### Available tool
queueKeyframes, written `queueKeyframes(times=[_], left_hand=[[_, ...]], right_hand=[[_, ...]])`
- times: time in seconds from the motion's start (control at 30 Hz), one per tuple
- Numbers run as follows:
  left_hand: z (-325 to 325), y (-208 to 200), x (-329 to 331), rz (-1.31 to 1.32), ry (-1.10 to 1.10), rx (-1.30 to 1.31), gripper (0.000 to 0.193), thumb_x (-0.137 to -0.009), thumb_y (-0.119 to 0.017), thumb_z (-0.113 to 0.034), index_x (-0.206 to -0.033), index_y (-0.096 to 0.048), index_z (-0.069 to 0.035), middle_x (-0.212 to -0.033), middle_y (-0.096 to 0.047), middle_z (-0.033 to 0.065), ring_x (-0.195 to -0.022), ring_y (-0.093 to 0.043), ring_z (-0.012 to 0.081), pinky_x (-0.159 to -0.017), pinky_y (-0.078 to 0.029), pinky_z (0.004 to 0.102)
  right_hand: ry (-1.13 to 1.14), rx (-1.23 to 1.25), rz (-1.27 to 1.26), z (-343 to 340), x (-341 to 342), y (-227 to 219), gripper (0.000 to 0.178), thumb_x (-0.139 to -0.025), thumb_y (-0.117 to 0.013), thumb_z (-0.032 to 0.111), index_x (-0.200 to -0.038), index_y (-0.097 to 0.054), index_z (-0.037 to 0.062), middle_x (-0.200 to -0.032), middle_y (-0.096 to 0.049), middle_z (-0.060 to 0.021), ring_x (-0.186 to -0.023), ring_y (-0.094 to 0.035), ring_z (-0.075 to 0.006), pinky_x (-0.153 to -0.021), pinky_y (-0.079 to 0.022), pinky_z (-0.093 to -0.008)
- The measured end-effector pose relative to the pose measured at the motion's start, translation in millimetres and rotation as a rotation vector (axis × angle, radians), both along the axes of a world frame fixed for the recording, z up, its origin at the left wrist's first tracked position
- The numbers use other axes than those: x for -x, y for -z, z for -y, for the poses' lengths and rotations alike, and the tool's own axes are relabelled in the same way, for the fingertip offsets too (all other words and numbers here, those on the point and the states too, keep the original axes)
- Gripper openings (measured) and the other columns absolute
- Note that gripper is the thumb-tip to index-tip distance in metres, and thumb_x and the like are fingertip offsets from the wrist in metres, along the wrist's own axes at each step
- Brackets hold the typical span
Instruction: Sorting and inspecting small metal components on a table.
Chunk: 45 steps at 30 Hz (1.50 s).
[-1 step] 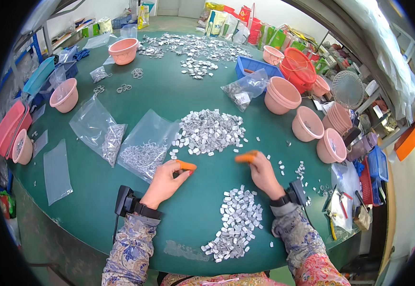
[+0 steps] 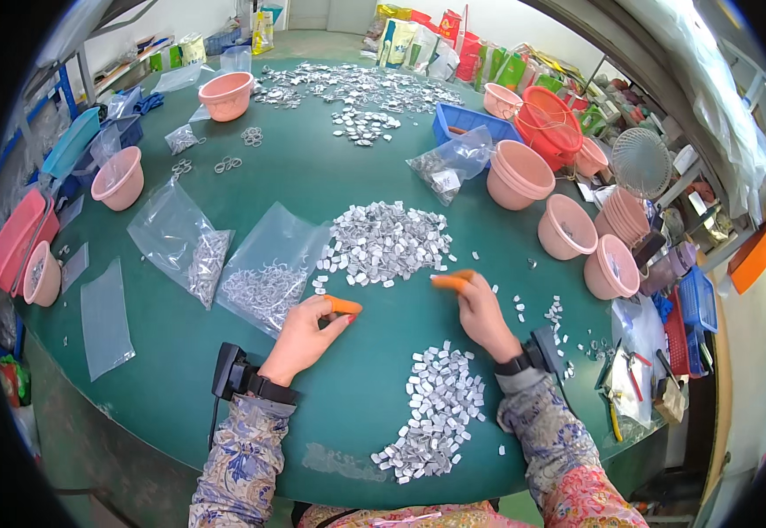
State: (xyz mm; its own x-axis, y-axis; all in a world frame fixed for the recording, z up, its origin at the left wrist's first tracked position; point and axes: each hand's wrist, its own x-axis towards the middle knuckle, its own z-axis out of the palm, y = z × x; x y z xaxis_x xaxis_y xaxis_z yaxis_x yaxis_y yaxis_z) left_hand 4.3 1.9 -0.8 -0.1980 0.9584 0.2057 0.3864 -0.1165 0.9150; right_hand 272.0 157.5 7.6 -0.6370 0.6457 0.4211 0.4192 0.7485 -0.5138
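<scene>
My left hand [image 2: 302, 336] rests over the green table beside a clear bag of small curled metal pieces [image 2: 266, 286]. An orange cover sits on its index finger, and thumb and index are pinched together; whatever is between them is hidden. Opposite it, my right hand [image 2: 486, 317] hovers just below the far pile, also with an orange finger cover, its fingertips smeared by motion. That heap of small white-grey rectangular pieces [image 2: 387, 244] lies ahead of both hands. A second heap of similar pieces [image 2: 436, 414] spreads nearer to me, below my right hand.
Another clear bag with small pieces [image 2: 207, 268] and a flat plastic bag [image 2: 106, 321] lie at left. Pink tubs [image 2: 568, 227] line the right side, near a blue tray [image 2: 462, 123]. Pliers [image 2: 615, 418] lie at the right edge. More metal pieces [image 2: 357, 85] cover the far end.
My right hand has shifted very slightly left and away from me. My left hand stays where it was.
</scene>
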Motion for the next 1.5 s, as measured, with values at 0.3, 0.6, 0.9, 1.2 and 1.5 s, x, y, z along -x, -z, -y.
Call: queueKeyframes(times=[0.3, 0.6, 0.9, 1.2, 1.5], left_hand=[[-3, 9, 2, -0.054, -0.007, 0.024, 0.020, -0.088, -0.072, -0.012, -0.106, -0.076, -0.006, -0.084, -0.066, 0.0071, -0.069, -0.056, 0.0153, -0.064, -0.045, 0.0289], [-2, -6, -2, -0.080, -0.002, 0.045, 0.019, -0.088, -0.070, -0.010, -0.105, -0.076, -0.005, -0.088, -0.069, 0.0070, -0.071, -0.059, 0.0144, -0.066, -0.047, 0.0286], [-1, -5, -2, -0.010, 0.021, 0.063, 0.020, -0.089, -0.068, -0.008, -0.108, -0.076, -0.003, -0.094, -0.070, 0.0054, -0.079, -0.060, 0.0116, -0.075, -0.048, 0.0258], [-2, -1, -1, -0.032, -0.005, 0.043, 0.020, -0.088, -0.071, -0.008, -0.107, -0.076, -0.006, -0.087, -0.066, 0.0072, -0.072, -0.058, 0.0141, -0.066, -0.046, 0.0280], [-1, 1, -2, 0.034, -0.019, 0.063, 0.021, -0.088, -0.071, -0.006, -0.108, -0.075, -0.003, -0.090, -0.066, 0.0064, -0.076, -0.059, 0.0126, -0.070, -0.046, 0.0269]], right_hand=[[0.011, 0.018, 0.075, 8, -16, -1, 0.029, -0.084, -0.069, -0.001, -0.111, -0.072, 0.0101, -0.111, -0.060, -0.0119, -0.103, -0.057, -0.0315, -0.089, -0.047, -0.0383], [0.475, -0.352, 0.152, -23, -93, 5, 0.025, -0.080, -0.074, 0.005, -0.105, -0.069, 0.0068, -0.102, -0.060, -0.0143, -0.097, -0.056, -0.0347, -0.086, -0.047, -0.0432], [0.101, -0.255, 0.034, -23, 12, 17, 0.032, -0.086, -0.075, 0.015, -0.117, -0.067, 0.0076, -0.107, -0.059, -0.0156, -0.098, -0.058, -0.0355, -0.086, -0.049, -0.0427], [0.170, 0.234, -0.108, 19, -36, 5, 0.038, -0.086, -0.064, -0.005, -0.122, -0.068, 0.0086, -0.096, -0.065, -0.0090, -0.077, -0.058, -0.0219, -0.071, -0.048, -0.0317], [0.334, 0.356, -0.090, 21, -46, 7, 0.027, -0.088, -0.067, 0.001, -0.113, -0.072, 0.0100, -0.096, -0.064, -0.0092, -0.083, -0.060, -0.0252, -0.073, -0.049, -0.0319]])
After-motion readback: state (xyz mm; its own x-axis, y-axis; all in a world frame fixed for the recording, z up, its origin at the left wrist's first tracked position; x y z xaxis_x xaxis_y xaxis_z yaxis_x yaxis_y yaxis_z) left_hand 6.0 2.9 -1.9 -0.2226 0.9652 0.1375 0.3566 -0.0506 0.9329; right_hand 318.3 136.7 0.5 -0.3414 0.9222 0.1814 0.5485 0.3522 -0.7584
